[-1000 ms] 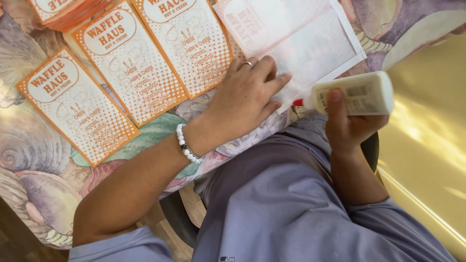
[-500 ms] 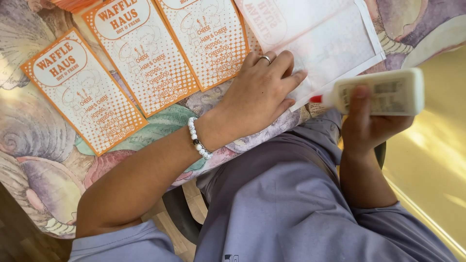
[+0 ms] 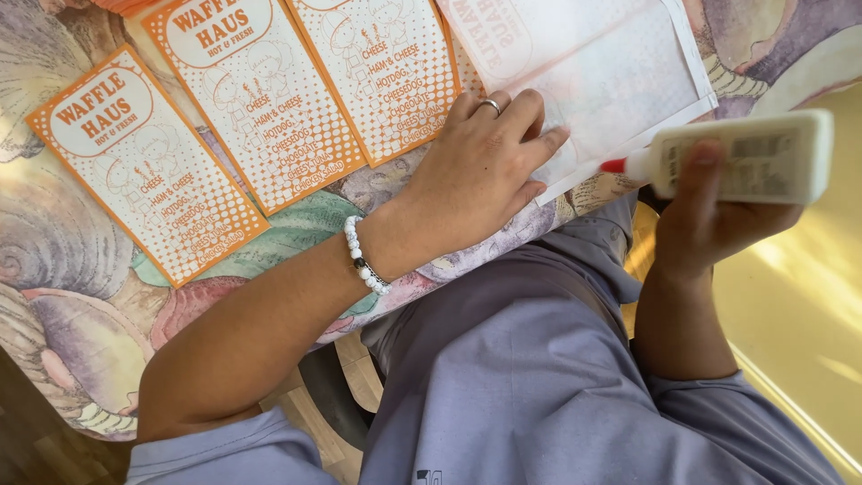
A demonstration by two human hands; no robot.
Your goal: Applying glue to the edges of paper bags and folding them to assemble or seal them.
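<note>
My left hand (image 3: 485, 171) lies flat, fingers spread, on the edge of a white sheet (image 3: 611, 81) turned face down on the table. A ring is on one finger and a white bead bracelet (image 3: 364, 256) on the wrist. My right hand (image 3: 709, 220) grips a white glue bottle (image 3: 745, 157) held sideways, its red tip (image 3: 612, 165) pointing at the sheet's near edge, just off the table edge.
Three orange and white printed paper sheets (image 3: 260, 99) lie side by side on a tablecloth with a shell pattern (image 3: 63, 242). My grey-clad lap (image 3: 530, 377) fills the lower middle. A yellow floor (image 3: 799, 296) is at right.
The view has shifted slightly. My right hand has carried the glue bottle a little further right and up in the frame. My left hand stays pressed on the white sheet.
</note>
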